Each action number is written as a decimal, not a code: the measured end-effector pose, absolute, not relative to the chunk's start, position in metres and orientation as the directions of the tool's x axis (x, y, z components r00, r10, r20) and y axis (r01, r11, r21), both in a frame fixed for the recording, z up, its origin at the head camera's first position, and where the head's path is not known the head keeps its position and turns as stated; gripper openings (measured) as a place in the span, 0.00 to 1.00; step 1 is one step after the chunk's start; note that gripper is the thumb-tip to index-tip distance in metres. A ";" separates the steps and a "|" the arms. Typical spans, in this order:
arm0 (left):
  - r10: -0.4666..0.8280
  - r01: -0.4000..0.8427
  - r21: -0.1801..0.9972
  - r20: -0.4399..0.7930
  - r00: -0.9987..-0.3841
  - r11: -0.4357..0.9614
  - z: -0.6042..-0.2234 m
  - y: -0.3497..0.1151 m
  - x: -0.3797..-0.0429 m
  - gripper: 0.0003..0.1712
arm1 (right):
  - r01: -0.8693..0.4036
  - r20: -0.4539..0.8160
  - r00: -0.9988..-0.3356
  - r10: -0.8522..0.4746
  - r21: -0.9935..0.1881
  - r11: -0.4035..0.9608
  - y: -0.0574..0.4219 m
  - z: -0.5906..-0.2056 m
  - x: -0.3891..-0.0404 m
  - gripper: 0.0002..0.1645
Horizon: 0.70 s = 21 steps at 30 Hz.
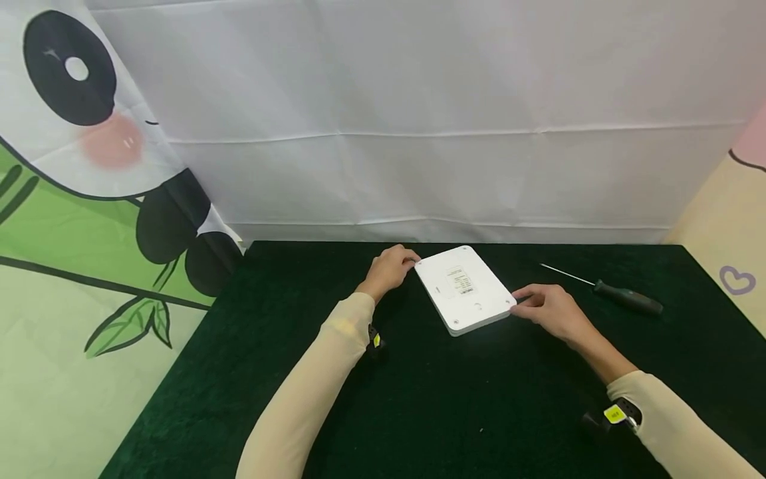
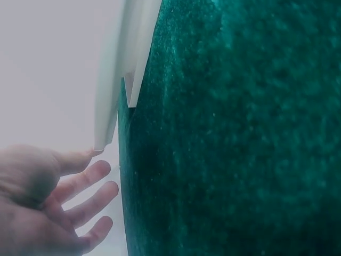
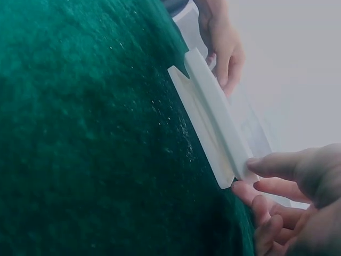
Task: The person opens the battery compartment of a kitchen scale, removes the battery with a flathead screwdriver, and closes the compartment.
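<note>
My left hand (image 1: pixel 387 271) and right hand (image 1: pixel 553 311) pinch opposite corners of a white labelled device (image 1: pixel 465 291) near the far edge of the green table (image 1: pixel 431 406), a screwdriver (image 1: pixel 627 297) toward its right edge.

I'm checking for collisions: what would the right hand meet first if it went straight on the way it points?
The white device, whose corner its fingers pinch, comes first. Farther on, the left hand might follow, though depth is unclear.

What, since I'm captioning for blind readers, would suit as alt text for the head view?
A person's left hand and right hand grip opposite corners of a flat white device, its label facing up, at a dark green table. A dark-handled screwdriver lies to the right; white cloth hangs behind.
</note>
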State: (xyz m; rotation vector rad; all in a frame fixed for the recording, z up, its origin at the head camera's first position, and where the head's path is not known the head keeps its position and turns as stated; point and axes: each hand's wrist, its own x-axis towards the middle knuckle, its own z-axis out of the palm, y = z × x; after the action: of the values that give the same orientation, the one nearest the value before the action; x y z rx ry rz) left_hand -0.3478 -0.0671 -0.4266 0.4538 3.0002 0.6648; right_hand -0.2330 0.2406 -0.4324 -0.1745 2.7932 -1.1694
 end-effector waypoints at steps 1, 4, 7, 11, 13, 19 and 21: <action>0.284 0.271 0.419 0.032 -0.958 0.867 -0.427 -0.068 -0.348 0.14 | -0.063 -0.054 -0.988 -0.145 -0.714 0.698 0.241 -0.433 -0.234 0.21; 0.266 0.253 0.437 0.032 -0.964 0.863 -0.426 -0.069 -0.347 0.12 | -0.062 -0.046 -0.990 -0.133 -0.710 0.701 0.243 -0.433 -0.235 0.20; 0.255 0.240 0.451 0.027 -0.967 0.860 -0.425 -0.071 -0.348 0.10 | -0.055 -0.040 -0.992 -0.117 -0.708 0.704 0.244 -0.433 -0.236 0.18; 0.259 0.226 0.481 -0.002 -0.966 0.847 -0.424 -0.074 -0.349 0.09 | -0.046 -0.033 -0.995 -0.096 -0.702 0.711 0.244 -0.434 -0.238 0.16; 0.271 0.222 0.503 -0.026 -0.962 0.835 -0.423 -0.077 -0.351 0.09 | -0.041 -0.033 -0.996 -0.089 -0.699 0.714 0.245 -0.434 -0.239 0.15; 0.325 0.221 0.556 -0.093 -0.941 0.801 -0.422 -0.083 -0.355 0.09 | -0.031 -0.035 -0.996 -0.079 -0.702 0.711 0.245 -0.434 -0.241 0.13; 0.333 0.212 0.576 -0.111 -0.936 0.789 -0.423 -0.085 -0.356 0.09 | -0.031 -0.032 -0.997 -0.076 -0.706 0.708 0.245 -0.434 -0.241 0.12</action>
State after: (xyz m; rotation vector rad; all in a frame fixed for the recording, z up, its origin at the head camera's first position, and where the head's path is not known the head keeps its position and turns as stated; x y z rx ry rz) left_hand -0.3560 -0.0847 -0.4229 0.4271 2.7725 0.8568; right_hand -0.2408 0.2449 -0.4342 -0.0891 2.8488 -1.1760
